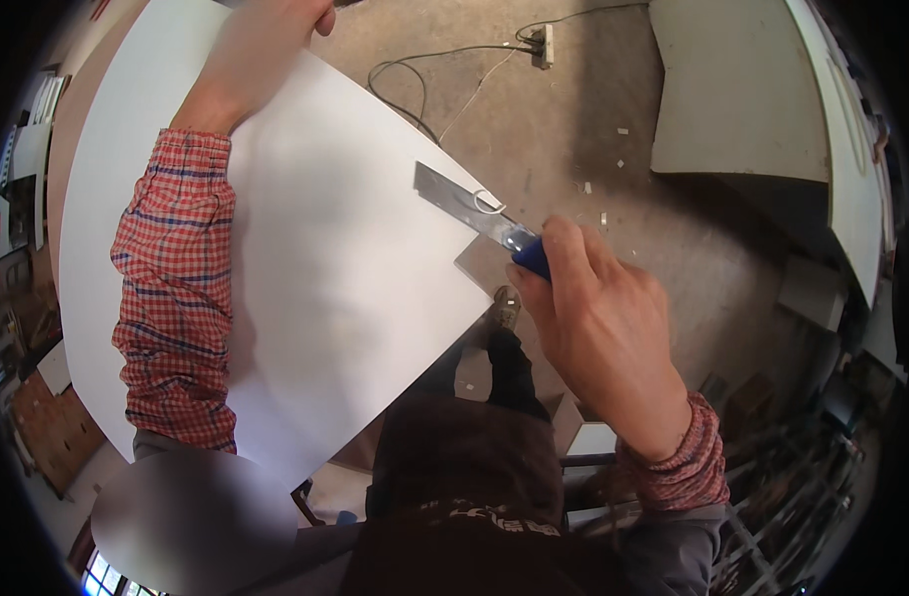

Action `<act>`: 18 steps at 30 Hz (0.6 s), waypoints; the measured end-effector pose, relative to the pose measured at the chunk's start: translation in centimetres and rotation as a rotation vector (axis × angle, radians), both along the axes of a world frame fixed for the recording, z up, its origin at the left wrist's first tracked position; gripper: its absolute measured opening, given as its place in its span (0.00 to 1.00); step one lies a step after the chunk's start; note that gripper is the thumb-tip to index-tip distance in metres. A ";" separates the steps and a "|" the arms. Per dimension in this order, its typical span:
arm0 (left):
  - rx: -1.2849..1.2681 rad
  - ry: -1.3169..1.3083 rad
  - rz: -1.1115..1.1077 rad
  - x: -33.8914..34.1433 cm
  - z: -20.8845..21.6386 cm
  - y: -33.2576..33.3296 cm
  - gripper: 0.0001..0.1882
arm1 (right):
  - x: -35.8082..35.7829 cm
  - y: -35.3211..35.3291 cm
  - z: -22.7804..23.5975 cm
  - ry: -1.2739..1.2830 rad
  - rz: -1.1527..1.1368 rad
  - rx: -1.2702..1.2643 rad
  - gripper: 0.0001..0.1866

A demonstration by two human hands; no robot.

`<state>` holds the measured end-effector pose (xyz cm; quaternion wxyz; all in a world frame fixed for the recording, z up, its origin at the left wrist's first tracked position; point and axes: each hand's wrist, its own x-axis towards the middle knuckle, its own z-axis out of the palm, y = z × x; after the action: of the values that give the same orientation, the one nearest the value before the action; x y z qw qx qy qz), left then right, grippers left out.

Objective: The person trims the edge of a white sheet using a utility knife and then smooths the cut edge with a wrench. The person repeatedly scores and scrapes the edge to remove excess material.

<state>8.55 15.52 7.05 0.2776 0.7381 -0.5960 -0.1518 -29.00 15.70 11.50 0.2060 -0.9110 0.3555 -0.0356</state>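
Scraper (469, 207) handle hidden inside right hand (598, 318)

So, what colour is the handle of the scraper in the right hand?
Blue handle, seen in the head view.

White panel (325, 268) and blue-handled scraper (484, 221)
Panel large, flat, tilted; scraper's metal blade, apparently flat, lies on its right edge.

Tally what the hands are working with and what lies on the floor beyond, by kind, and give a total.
White boards under the hands: 1
Blue-handled flat blades, in the right hand: 1
Power strips on the floor: 1
Pale slabs lying on the floor at upper right: 1
Total: 4
The left hand grips the board's far edge.
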 end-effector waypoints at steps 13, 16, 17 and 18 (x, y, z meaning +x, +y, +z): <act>-0.027 0.045 -0.009 0.1 -0.4 -0.3 0.32 | 2.2 -0.3 -4.7 -0.911 -0.581 1.371 0.21; -0.032 -0.030 -0.034 0.3 -0.1 0.3 0.32 | 2.0 -0.2 -5.2 -0.905 -0.556 1.517 0.19; -0.032 -0.035 -0.027 0.4 -0.1 0.3 0.32 | 2.0 -0.2 -5.1 -0.894 -0.562 1.561 0.18; -0.032 -0.039 -0.021 0.4 -0.2 0.4 0.32 | 2.0 -0.2 -5.0 -0.878 -0.558 1.550 0.18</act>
<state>8.98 15.89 6.88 0.2761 0.7299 -0.6116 -0.1305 -26.99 15.50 6.51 0.8562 -0.3059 0.3765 -0.1778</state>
